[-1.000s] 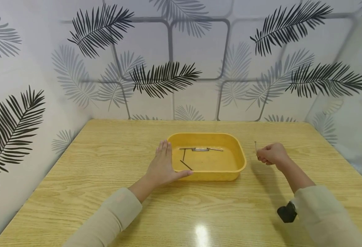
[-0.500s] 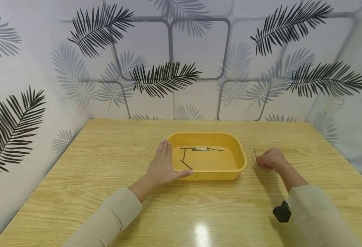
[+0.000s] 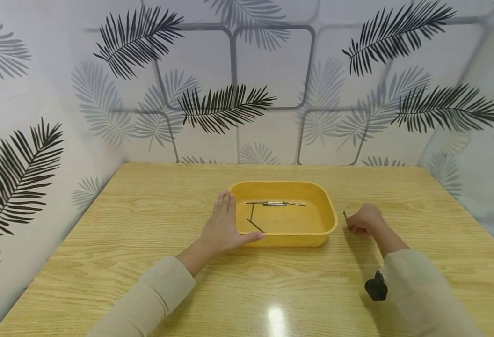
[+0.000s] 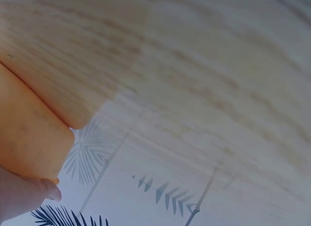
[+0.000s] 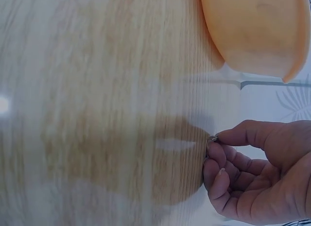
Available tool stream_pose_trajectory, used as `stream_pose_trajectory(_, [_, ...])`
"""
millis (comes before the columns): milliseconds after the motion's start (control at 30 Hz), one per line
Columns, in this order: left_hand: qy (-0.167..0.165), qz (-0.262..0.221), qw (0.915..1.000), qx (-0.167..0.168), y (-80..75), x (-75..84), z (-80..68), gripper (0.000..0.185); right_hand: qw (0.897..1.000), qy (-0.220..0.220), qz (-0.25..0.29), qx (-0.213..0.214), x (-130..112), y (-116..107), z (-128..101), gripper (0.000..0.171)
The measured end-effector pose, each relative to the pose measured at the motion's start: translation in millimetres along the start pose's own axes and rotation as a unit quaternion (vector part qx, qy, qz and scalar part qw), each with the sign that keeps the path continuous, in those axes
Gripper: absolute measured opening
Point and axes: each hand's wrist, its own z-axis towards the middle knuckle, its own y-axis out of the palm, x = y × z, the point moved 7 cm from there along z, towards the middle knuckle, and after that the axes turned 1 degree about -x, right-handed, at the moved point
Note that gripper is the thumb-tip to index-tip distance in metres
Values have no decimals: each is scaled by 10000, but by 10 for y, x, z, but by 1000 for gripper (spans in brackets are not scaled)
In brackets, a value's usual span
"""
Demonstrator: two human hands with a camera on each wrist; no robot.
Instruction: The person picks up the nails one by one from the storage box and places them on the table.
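Observation:
A yellow plastic tray (image 3: 328,216) stands mid-table and holds several thin metal nails (image 3: 274,204). My left hand (image 3: 223,228) lies flat against the tray's left wall with straight fingers and the thumb along the front edge. In the left wrist view the tray wall (image 4: 29,138) and a fingertip (image 4: 46,189) show. My right hand (image 3: 364,220) is curled just right of the tray, pinching a nail (image 3: 345,216) low over the table. The right wrist view shows thumb and finger pinching the nail (image 5: 210,144), with the tray (image 5: 252,29) beyond.
The wooden table (image 3: 146,220) is walled on three sides by panels printed with palm leaves (image 3: 223,105). A glare spot (image 3: 274,320) sits on the near table edge. A black wrist camera (image 3: 375,286) hangs under the right sleeve.
My right hand has dropped toward the table and drifted slightly left toward the tray, tilting the nail down. The left hand and tray have not moved.

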Motion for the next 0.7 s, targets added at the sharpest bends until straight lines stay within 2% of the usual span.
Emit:
stream_pose_trajectory(467, [75,37,10000,6,-16,11,-10,120,9988,-200,-374,228,-69,-6,-43,16])
stream_pose_trajectory(700, [-11,-9,10000,-17,-10,4,-9,117,9980,-304,-477,299,-84,-1,-60,18])
